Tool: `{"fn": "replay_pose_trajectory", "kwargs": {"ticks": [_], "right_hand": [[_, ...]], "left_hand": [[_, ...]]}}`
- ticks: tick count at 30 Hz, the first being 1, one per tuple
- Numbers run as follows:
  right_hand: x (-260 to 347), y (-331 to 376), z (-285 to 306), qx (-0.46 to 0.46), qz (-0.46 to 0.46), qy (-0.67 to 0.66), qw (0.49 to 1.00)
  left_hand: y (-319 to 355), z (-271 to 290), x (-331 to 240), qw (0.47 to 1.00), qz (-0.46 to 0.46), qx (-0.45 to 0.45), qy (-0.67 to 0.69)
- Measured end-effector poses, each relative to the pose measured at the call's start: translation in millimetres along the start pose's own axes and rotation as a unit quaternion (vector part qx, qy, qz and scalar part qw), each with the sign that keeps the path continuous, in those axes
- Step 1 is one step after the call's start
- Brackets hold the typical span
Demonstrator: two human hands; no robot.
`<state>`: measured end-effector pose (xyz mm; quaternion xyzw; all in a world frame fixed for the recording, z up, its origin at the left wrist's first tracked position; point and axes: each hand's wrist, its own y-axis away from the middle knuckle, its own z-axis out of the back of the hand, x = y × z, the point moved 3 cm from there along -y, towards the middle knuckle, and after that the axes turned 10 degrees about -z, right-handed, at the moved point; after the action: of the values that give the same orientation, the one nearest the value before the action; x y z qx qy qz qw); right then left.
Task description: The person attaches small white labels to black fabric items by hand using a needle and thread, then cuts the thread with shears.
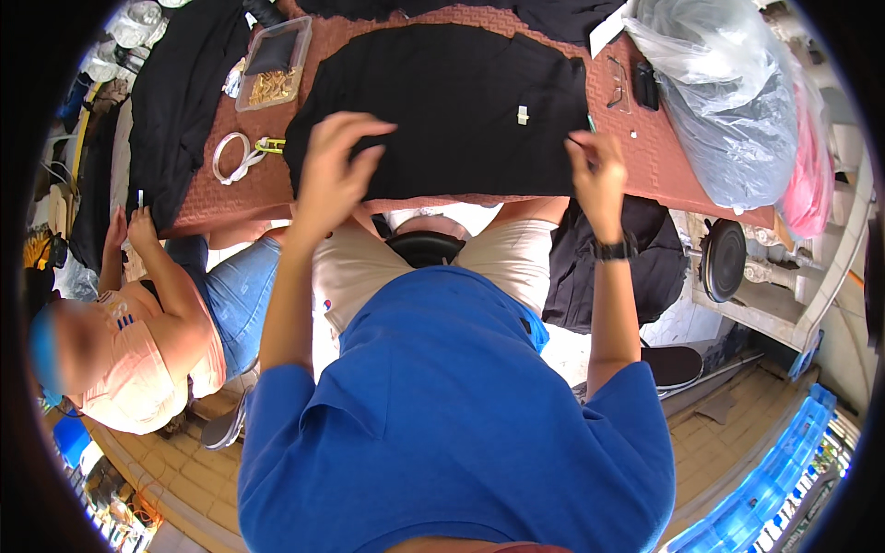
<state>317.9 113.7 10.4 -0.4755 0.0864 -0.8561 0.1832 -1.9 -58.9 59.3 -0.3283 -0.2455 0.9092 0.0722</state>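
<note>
A wide black cloth piece [442, 111] lies spread on the table before me, its near edge along the table's front. My left hand [339, 175] hovers over the cloth's left part, thumb and fingers apart, holding nothing. At the cloth's right edge, the fingers of my right hand [599, 175] are curled together; what they hold, if anything, is hidden. A small pale tag or clip [523, 115] rests on the cloth's right half. Just beyond my right fingers, a thin greenish thing [591, 123] shows at the cloth's edge.
Left of the cloth are a clear box [275, 85] with small golden pieces, a white loop [232, 158] and yellow snips [270, 146]. Eyeglasses [618, 85], a black case [645, 86] and a big plastic bag [724, 111] lie right. A co-worker [138, 359] handles black cloth at left.
</note>
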Motion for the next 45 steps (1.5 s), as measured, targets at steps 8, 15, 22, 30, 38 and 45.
{"fn": "replay_pose_trajectory", "kwargs": {"ticks": [8, 15, 22, 30, 38, 45], "right_hand": [[-25.7, -60.8, -94.1, 0.105, 0.070, 0.084, 0.988], [-35.5, -68.7, -82.3, 0.158, 0.066, 0.044, 0.984], [-39.7, -75.7, -83.1, 0.204, 0.111, 0.018, 0.973], [-30.4, -71.1, -64.7, 0.259, 0.069, -0.046, 0.962], [-28.5, -74.5, -70.6, 0.275, 0.044, -0.011, 0.960], [-24.7, -75.5, -69.0, 0.281, 0.097, 0.021, 0.955]], "left_hand": [[-79.0, -192.8, 29.7, 0.994, -0.050, 0.018, 0.093], [-77.2, -199.0, 28.4, 0.993, -0.084, 0.069, -0.053], [-75.5, -197.4, 27.4, 0.984, -0.115, 0.077, -0.110], [-73.4, -196.9, 25.7, 0.977, -0.142, 0.074, -0.140], [-74.0, -193.4, 23.4, 0.980, -0.170, 0.055, -0.091], [-72.7, -191.5, 20.9, 0.980, -0.179, 0.047, -0.077]]}}
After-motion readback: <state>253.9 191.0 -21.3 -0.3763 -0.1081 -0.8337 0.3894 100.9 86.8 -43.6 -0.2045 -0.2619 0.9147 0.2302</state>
